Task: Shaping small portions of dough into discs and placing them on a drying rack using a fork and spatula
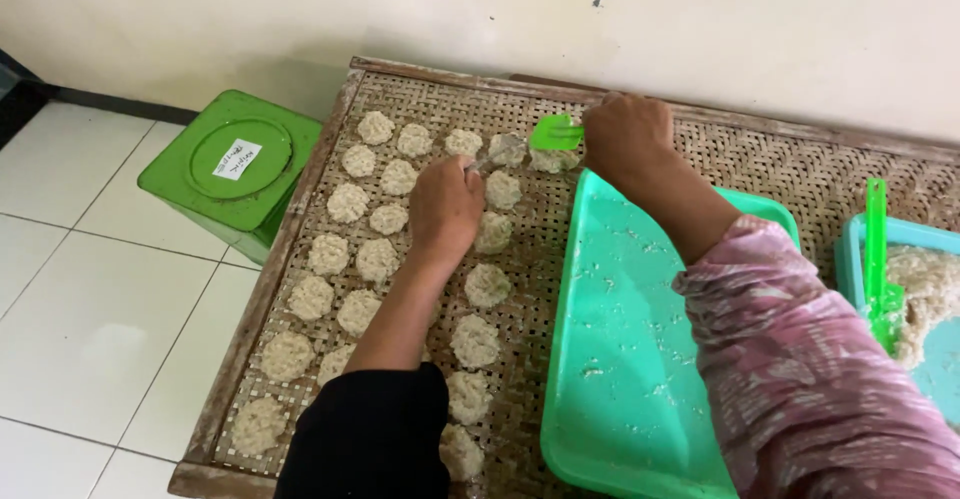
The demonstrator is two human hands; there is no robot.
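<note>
Several round, pale rice patties (372, 259) lie in rows on a woven bamboo rack (800, 174). My left hand (447, 209), in a black sleeve, is closed on a thin metal utensil (487, 162) whose tip points at the far patties. My right hand (625, 134), in a pink patterned sleeve, grips a small green plastic fork (555, 134). The fork rests on the newest patty (552, 161) in the far row. Both hands meet near the rack's far edge.
A mint-green plastic tray (620, 359) speckled with rice crumbs lies on the rack under my right arm. At the right, a second tray (850, 259) holds a rice mix (930, 284) and a green utensil (880, 259). A green lidded tin (235, 169) stands on the white tiled floor (90, 299) to the left.
</note>
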